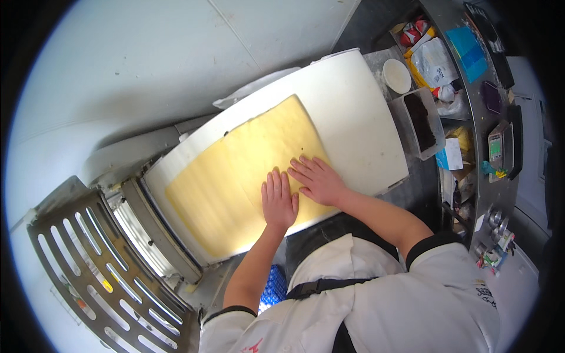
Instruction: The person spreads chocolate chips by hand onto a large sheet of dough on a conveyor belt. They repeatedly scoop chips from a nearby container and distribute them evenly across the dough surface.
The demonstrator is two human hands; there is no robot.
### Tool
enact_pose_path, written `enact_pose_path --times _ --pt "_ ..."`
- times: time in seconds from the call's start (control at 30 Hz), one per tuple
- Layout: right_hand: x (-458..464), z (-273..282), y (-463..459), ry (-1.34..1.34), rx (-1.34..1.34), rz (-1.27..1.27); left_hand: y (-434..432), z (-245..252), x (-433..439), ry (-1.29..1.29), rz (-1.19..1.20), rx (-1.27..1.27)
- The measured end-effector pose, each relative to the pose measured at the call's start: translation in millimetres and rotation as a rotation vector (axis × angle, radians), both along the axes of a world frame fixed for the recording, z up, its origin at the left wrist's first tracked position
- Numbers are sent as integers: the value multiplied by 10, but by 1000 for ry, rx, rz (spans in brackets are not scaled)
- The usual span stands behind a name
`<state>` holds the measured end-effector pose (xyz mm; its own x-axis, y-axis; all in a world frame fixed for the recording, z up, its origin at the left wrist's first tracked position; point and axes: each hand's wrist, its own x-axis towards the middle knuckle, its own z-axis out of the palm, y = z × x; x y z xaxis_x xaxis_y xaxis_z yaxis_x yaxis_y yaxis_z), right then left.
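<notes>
A wide sheet of pale yellow dough (220,176) lies flat on the white belt (353,119) of a dough sheeter. My left hand (280,198) rests palm down on the dough, fingers extended and close together. Just right of it, my right hand (320,181) is also flat on the sheet near its right edge, with the fingers slightly spread. Neither hand holds anything. The part of the sheet under my palms is hidden. A small dark speck shows above my right hand, and another dark spot sits on the sheet's far edge.
The sheeter's slotted metal guard (110,282) stands at the left beside its roller housing (159,234). A white wall (132,66) runs behind. At the right are a white bowl (397,76), a plastic tub (435,128) of dark crumbs, and a metal shelf counter (476,110) holding bags and a scale (501,148).
</notes>
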<state>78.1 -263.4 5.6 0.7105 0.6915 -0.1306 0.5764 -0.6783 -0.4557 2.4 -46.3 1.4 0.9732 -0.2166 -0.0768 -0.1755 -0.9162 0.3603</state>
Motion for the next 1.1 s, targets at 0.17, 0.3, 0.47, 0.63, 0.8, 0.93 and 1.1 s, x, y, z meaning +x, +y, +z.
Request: enact_pose_path --times 0.17,0.3,0.47,0.63,0.8,0.93,1.1 --pt "34 58 5 -71 -14 -50 -1 80 161 28 -38 35" --pt "-304 -73 -75 -62 10 29 -15 101 74 95 -27 11" --pt "-328 4 -155 52 61 79 15 19 -50 98 -57 142" --pt "-217 537 -899 32 130 -204 -248 19 -33 107 -140 82" --pt "-25 787 -2366 -230 251 -703 -337 16 -72 126 -173 225" --pt "339 448 -3474 -74 119 -1106 -464 149 -101 171 -131 261" --pt "682 -400 -4259 173 -23 -1114 -702 -62 -331 152 -168 198"
